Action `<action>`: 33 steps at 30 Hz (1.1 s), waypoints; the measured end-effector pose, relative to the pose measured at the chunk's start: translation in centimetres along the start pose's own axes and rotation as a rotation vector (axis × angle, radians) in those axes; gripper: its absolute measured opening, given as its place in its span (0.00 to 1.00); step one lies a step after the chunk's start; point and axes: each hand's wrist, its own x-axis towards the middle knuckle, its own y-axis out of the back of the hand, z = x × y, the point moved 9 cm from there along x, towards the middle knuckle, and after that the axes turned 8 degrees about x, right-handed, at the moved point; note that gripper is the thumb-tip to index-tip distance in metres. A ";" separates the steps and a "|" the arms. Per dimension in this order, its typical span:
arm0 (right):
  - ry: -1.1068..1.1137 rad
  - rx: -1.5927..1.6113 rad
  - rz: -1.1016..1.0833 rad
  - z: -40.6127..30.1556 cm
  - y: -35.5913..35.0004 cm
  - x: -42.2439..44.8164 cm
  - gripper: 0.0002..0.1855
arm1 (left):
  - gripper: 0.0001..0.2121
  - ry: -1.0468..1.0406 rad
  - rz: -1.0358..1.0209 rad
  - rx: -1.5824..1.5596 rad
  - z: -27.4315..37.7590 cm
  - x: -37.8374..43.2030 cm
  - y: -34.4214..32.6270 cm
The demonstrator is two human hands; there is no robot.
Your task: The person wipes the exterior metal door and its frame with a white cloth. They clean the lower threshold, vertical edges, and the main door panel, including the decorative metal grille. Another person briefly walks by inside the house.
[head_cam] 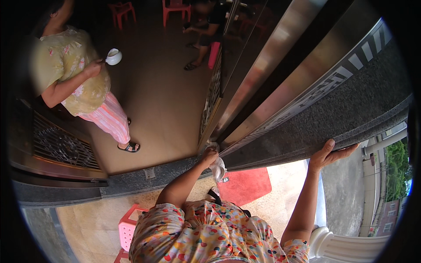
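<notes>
A light grey-white cloth (217, 170) is bunched in my left hand (210, 157), low at the foot of a polished metal door frame (243, 90). Part of the cloth hangs down below my fingers. My right hand (324, 155) rests against the outer edge of the dark speckled stone door surround (315, 113), thumb and fingers spread. A strip bearing writing and slanted stripes (329, 82) runs along the stone beside the metal.
A dark stone threshold (149, 173) crosses the doorway. Inside, a person (79, 72) stands holding a white cup (113, 57); another person (205, 31) sits farther back. A red mat (246, 187), a pink plastic stool (126, 230) and a white column (348, 245) are outside.
</notes>
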 end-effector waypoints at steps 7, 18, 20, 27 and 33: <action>-0.003 0.020 -0.019 -0.1 -0.3 0.1 0.44 | 0.08 -0.328 0.218 0.248 9.7 -3.7 1.9; 0.049 -0.039 -0.025 -0.8 0.0 0.4 0.43 | 0.08 -0.891 -0.095 0.018 38.7 -20.6 5.6; 0.061 -0.050 -0.025 -0.7 0.2 0.4 0.43 | 0.18 -1.331 0.113 -0.033 44.1 -26.7 7.8; 0.087 -0.049 -0.023 -1.3 -0.3 0.6 0.42 | 0.21 -1.659 0.898 0.407 47.1 -29.7 9.8; 0.079 -0.056 -0.023 -1.0 0.1 0.6 0.43 | 0.12 -1.492 0.842 0.971 35.0 -21.0 4.7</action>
